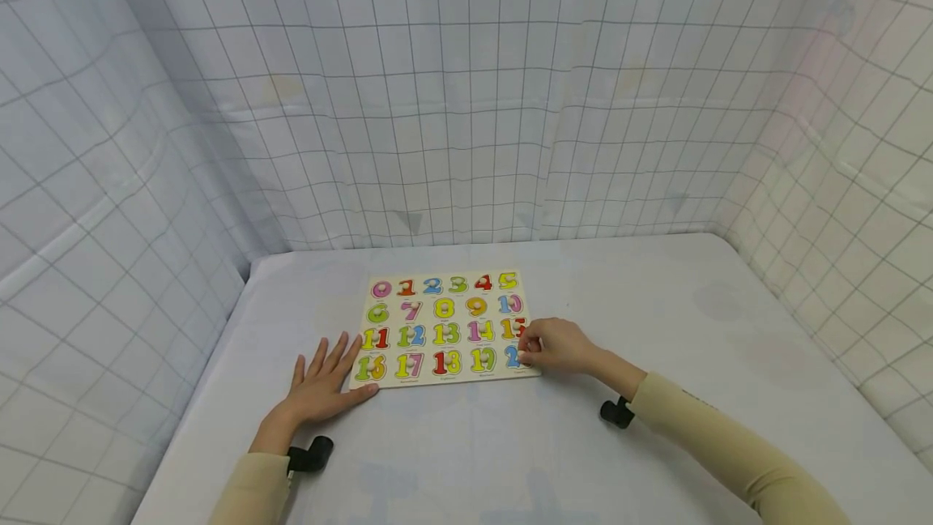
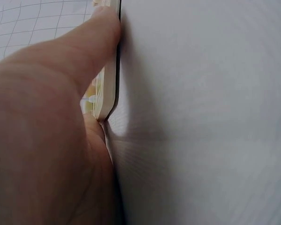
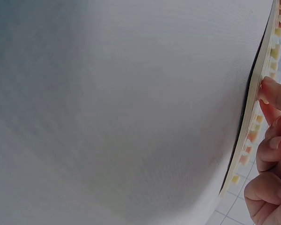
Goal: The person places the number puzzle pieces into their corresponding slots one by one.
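A wooden number puzzle board [image 1: 430, 379] lies flat on the table, with rows of coloured number pieces from 0 upward, each with a small knob. At its lower right corner my right hand [image 1: 557, 345] pinches the knob of the blue number piece [image 1: 513, 356]; a "2" shows and the fingers cover the rest. In the right wrist view, thumb and index fingertips [image 3: 268, 80] meet round that knob close over the board, the other fingers curled. My left hand [image 1: 324, 386] rests spread at the lower left corner, its thumb along the front edge and fingers by the left side.
The table [image 1: 656, 306] has a white cloth over it. White grid-patterned curtains [image 1: 466, 104] hang behind and at both sides. A black wrist camera [image 1: 312, 454] sits on the left wrist, another [image 1: 616, 412] on the right.
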{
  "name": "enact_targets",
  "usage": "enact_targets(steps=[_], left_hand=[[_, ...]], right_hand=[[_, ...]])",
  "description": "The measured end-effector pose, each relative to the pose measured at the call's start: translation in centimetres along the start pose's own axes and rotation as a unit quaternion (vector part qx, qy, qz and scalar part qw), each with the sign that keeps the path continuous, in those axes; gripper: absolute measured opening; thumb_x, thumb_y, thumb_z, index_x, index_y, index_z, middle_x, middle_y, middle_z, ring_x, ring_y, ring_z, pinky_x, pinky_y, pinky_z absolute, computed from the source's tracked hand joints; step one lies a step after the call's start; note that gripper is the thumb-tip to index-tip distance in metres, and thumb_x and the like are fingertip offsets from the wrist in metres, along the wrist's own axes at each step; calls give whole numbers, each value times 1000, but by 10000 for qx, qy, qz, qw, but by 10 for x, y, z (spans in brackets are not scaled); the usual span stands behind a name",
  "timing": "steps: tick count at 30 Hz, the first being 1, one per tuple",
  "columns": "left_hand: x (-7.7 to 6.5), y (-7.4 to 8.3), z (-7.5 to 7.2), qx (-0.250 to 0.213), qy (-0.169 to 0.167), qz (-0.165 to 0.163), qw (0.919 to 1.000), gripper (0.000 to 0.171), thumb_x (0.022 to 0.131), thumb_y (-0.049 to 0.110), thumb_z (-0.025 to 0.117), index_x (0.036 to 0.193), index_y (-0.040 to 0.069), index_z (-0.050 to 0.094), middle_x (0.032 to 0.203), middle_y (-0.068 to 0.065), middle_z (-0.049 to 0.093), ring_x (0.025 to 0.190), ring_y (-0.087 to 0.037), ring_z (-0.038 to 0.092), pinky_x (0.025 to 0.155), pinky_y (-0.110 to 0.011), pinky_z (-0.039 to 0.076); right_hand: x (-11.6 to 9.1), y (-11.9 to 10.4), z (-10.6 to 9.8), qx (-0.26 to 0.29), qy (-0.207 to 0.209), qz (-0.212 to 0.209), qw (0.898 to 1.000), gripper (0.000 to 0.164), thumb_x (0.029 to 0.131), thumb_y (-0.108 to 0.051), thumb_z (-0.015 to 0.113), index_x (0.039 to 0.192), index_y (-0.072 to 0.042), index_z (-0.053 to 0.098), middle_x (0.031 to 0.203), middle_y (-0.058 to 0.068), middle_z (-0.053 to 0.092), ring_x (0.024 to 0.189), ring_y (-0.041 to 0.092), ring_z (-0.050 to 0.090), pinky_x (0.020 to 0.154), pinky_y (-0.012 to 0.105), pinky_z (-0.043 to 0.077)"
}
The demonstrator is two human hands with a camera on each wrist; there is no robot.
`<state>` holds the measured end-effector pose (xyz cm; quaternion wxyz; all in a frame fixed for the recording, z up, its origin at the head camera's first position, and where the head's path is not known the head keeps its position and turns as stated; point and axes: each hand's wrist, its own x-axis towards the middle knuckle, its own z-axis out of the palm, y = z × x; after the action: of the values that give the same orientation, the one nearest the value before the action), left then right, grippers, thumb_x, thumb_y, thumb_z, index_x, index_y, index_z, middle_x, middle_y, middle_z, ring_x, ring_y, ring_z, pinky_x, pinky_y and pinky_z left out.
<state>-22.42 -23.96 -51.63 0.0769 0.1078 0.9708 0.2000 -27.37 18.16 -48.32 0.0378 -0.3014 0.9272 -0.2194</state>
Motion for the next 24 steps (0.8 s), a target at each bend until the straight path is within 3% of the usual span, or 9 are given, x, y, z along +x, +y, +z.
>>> enact_targets(steps=[6, 13, 20, 24], left_hand=[[-2, 3, 0, 2, 28, 18, 10000, 97, 82, 71, 51, 154, 19, 11, 158, -14, 5, 141, -37, -11, 101, -57, -23], [-6, 14, -10, -195, 5, 51, 9998, 96, 83, 67, 54, 153, 13, 17, 157, -17, 6, 140, -40, -10, 101, -59, -21], [-3, 0, 0, -7, -144, -23, 9999, 98, 82, 71, 50, 154, 18, 9, 158, -14, 3, 140, -38, -12, 100, -59, -22], [-4, -3, 2, -101, -264, 7, 9996, 100, 82, 71, 50, 154, 16, 9, 157, -17, 4, 140, -41, -10, 99, -63, -20]], right_hand=[[-2, -1, 0, 37, 25, 7, 10000, 17, 83, -31, 75, 79, -21, 63, 61, -13, 47, 59, 4, 44, 52, 23, 33], [-4, -2, 0, 142, 21, 32, 9999, 15, 84, -31, 74, 80, -20, 63, 62, -12, 47, 59, 5, 44, 53, 24, 33], [-6, -2, 3, 142, -68, 192, 9997, 20, 80, -36, 76, 90, -22, 67, 62, -13, 48, 60, 4, 44, 53, 23, 34], [-11, -1, -2, 51, 80, 184, 9998, 29, 79, -41, 77, 98, -20, 69, 63, -13, 48, 59, 5, 43, 52, 23, 32]])
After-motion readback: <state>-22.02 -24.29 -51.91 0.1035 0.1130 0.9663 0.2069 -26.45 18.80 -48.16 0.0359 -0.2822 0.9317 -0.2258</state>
